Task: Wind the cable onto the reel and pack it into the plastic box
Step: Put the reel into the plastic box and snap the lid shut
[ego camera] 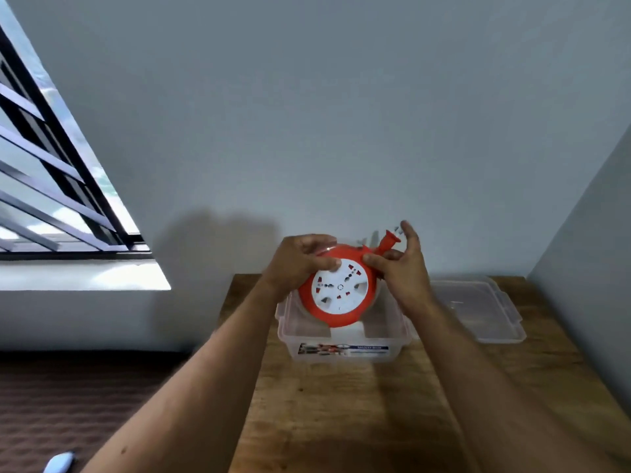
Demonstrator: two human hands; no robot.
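Observation:
A round orange cable reel (338,291) with a white socket face is held tilted above the open clear plastic box (341,343) on the wooden table. My left hand (300,261) grips the reel's upper left rim. At the upper right edge, my right hand (399,264) pinches the reel near the base of its orange plug (389,241), which sticks up. The other fingers of that hand are spread. No loose cable shows.
The box's clear lid (478,305) lies flat on the wooden table (341,414) to the right of the box. A wall stands just behind the table, another wall to the right. A barred window (51,186) is at the left, and the floor lies below it.

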